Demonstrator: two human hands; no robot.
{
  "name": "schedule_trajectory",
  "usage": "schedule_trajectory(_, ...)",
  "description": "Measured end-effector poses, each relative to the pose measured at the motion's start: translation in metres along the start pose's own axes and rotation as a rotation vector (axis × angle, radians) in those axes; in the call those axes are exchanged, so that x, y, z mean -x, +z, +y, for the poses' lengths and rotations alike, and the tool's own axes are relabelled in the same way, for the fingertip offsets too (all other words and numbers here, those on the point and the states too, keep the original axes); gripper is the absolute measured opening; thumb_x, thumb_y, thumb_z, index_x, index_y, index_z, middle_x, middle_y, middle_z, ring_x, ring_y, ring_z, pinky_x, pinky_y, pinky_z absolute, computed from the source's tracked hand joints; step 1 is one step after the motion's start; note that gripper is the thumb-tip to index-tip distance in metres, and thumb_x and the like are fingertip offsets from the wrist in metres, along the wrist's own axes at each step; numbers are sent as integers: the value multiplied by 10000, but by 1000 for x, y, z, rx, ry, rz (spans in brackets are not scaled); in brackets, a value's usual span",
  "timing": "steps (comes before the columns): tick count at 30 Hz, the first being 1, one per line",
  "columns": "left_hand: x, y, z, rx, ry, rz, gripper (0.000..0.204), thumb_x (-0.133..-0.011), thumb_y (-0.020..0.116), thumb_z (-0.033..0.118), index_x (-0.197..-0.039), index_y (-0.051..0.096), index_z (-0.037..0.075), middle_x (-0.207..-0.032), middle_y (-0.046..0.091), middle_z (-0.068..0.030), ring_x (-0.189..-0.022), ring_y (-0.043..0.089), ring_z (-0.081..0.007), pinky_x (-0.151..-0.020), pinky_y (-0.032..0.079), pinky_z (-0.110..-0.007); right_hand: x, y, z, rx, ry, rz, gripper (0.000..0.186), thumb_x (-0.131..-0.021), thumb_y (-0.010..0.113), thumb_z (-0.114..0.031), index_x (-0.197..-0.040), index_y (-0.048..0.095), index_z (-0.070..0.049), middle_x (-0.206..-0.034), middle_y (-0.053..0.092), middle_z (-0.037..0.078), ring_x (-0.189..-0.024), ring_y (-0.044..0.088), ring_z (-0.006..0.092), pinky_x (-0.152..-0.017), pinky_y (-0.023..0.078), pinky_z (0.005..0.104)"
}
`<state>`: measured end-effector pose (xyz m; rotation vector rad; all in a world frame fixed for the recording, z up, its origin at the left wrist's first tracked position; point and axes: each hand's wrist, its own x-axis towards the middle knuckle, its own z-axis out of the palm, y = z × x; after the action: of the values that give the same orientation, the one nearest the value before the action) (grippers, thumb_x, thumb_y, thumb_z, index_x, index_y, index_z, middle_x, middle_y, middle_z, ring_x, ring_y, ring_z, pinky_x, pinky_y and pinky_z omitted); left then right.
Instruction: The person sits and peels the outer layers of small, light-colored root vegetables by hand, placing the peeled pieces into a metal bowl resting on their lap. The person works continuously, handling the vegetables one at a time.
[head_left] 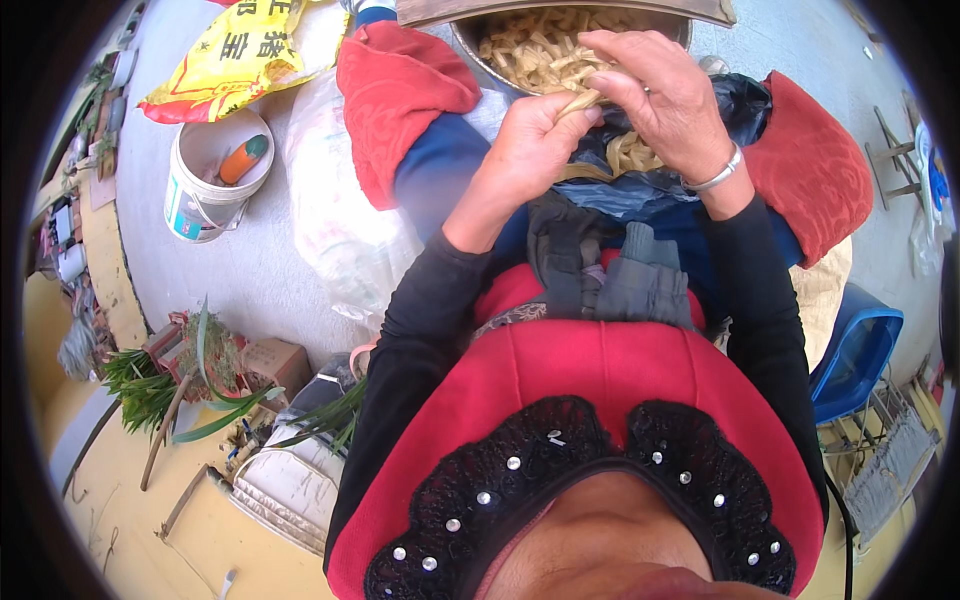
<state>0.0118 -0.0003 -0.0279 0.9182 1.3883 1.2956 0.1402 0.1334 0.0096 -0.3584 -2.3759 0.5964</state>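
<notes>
My left hand (pixel 525 145) is closed around a flat pale yellow strip (pixel 580 101), with the thumb lying along it. Close on its right, my right hand (pixel 668 105) has thumb and fingers bent at the strip's other end; part of that hold is hidden. Just beyond both hands stands a round metal basin (pixel 467 52) heaped with similar pale strips (pixel 535 50). More loose strips (pixel 635 155) lie on black plastic sheeting (pixel 745 108) across my lap, below the right hand.
A wooden board (pixel 570 10) rests over the basin's far side. To the left stand a white bucket (pixel 205 205) with an orange-and-green object inside and a yellow printed sack (pixel 235 60). Red cloths (pixel 400 100) cover my knees. A blue plastic tub (pixel 855 350) sits at right.
</notes>
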Motion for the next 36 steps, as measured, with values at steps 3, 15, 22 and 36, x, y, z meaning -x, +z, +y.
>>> schedule_trajectory(3,-1,2,3,-2,24,-70,225,-955,611,221,-946,677,6,-618,415,82,-539,343,-12,-466,257,-197,0,6,3,41,47,-62,206,-887,660,-305,-885,681,-100,-674,612,96,-636,622,267,-586,490,370)
schedule_trajectory(15,-12,-32,53,-156,236,-50,303,-970,579,222,-796,662,-11,-584,529,14,-538,446,-44,-516,362,-210,5,-33,-72,-984,620,-689,212,-950,562,-149,-1012,688,9,-770,653,28,-706,575,57,-637,482,235)
schedule_trajectory(22,12,13,128,229,344,-133,369,-1005,498,302,-919,680,-8,-739,608,-16,-646,527,-60,-575,418,-214,-35,-85,-102,-943,15,11,323,-890,690,-189,-1110,658,44,-732,610,90,-539,492,126,-497,378,267)
schedule_trajectory(36,-13,5,115,73,113,-44,186,-956,498,63,-1079,620,-3,-735,525,4,-644,471,-62,-556,399,-231,-42,-44,-43,-1003,557,250,244,-949,615,-117,-1168,669,-24,-896,672,7,-779,612,58,-654,496,189)
